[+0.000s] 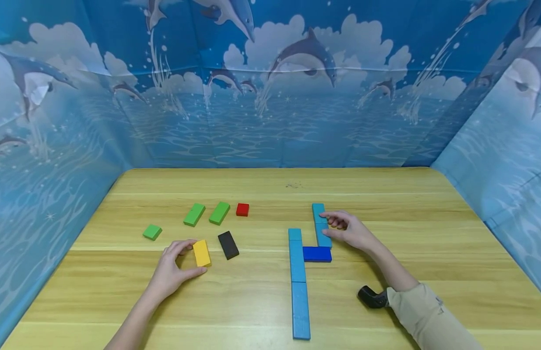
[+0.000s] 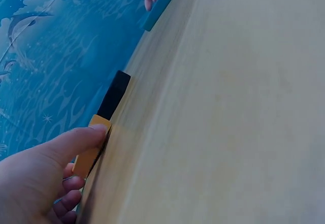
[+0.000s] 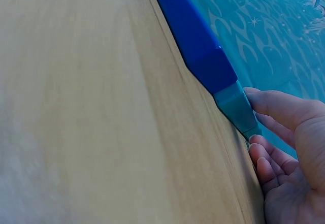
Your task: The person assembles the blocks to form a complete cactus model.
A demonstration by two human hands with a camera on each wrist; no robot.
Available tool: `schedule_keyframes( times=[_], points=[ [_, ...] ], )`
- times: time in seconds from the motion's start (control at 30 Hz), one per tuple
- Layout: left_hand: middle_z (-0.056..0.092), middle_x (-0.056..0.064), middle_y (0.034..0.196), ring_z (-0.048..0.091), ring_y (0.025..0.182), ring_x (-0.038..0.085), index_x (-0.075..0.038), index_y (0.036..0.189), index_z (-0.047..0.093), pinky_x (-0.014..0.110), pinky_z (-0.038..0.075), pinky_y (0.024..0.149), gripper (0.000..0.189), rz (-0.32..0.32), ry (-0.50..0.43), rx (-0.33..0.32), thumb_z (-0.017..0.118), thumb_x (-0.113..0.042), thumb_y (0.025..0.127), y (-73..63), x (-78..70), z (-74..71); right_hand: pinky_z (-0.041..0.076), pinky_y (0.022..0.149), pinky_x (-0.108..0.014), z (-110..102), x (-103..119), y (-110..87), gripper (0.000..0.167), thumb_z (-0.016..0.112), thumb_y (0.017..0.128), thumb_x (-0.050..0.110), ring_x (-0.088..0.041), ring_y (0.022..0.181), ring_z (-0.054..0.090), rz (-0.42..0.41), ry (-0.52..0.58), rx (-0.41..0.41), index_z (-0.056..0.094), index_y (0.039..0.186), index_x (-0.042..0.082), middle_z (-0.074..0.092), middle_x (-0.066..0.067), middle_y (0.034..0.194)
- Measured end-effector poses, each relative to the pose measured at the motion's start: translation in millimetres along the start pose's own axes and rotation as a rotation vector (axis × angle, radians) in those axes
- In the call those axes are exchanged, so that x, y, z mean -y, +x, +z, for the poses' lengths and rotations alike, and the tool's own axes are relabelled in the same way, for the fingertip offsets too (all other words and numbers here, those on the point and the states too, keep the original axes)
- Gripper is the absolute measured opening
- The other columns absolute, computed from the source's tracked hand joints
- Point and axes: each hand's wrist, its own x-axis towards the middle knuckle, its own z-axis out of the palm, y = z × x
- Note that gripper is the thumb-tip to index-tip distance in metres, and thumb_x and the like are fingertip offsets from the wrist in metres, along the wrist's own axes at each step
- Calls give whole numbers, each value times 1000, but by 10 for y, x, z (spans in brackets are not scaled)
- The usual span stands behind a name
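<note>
My left hand (image 1: 171, 272) pinches a yellow block (image 1: 202, 253) by its ends, thumb at the near end and a finger at the far end. In the left wrist view the thumb lies on the yellow block (image 2: 87, 153), with a black block (image 1: 228, 245) just beyond. My right hand (image 1: 351, 231) touches the right side of two light-blue blocks (image 1: 321, 228) in a line, its thumb and a fingertip apart along that edge. Below them a dark-blue block (image 1: 317, 254) joins to a longer light-blue column (image 1: 298, 291). The right wrist view shows the thumb against a light-blue block (image 3: 237, 107).
Several green blocks, one of them a short green block (image 1: 153, 232), and a red block (image 1: 242, 210) lie at the back left of the wooden table (image 1: 253, 311). A black curved object (image 1: 372, 297) sits by the right cuff. Dolphin-print curtains (image 1: 270, 121) surround the table.
</note>
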Motion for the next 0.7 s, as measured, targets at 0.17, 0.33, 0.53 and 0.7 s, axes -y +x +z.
schedule_keyframes(
  times=[0.17,0.33,0.53,0.7],
  points=[
    [56,2,101,48,92,16,-8,119,55,30,41,82,66,-52,-70,-14,84,-24,62,79,-65,41,37,68,-24,4,5,-3,45,67,84,18,-23,82,42,6,-7,-3,54,124,3,50,-12,97],
    [56,6,100,50,93,20,-8,120,55,37,42,82,67,-11,-149,-27,85,-19,61,268,-261,155,37,68,-24,6,10,1,44,67,83,18,-24,82,42,8,-9,-7,55,123,3,50,-12,96],
    [55,11,101,50,95,27,-8,121,54,41,41,80,67,41,-214,-2,84,-15,62,599,-554,390,37,68,-25,0,13,2,44,68,83,18,-24,82,42,19,-6,-11,55,123,4,50,-13,97],
    [55,14,99,49,94,31,-6,120,55,43,41,82,65,83,-259,32,84,-13,62,854,-722,641,37,69,-25,-2,10,0,44,68,83,18,-24,82,42,18,-5,-9,55,123,4,50,-13,96]
  ],
)
